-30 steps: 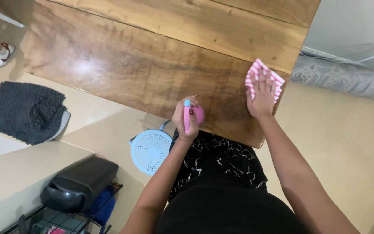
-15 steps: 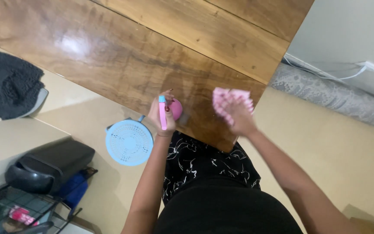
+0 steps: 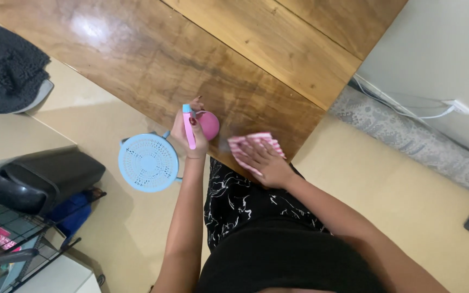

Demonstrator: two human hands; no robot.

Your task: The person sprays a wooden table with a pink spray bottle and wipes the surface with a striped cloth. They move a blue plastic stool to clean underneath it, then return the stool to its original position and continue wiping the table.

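Our left hand [image 3: 190, 135] is wrapped tight around a pink spray bottle [image 3: 207, 123], standing on the wooden table [image 3: 153, 59] near its edge. Just beside it, our right hand [image 3: 264, 163] lies flat, fingers spread, pressing the pink striped cloth [image 3: 245, 144] onto the wood.

Bare arms, black top, black-and-white patterned skirt
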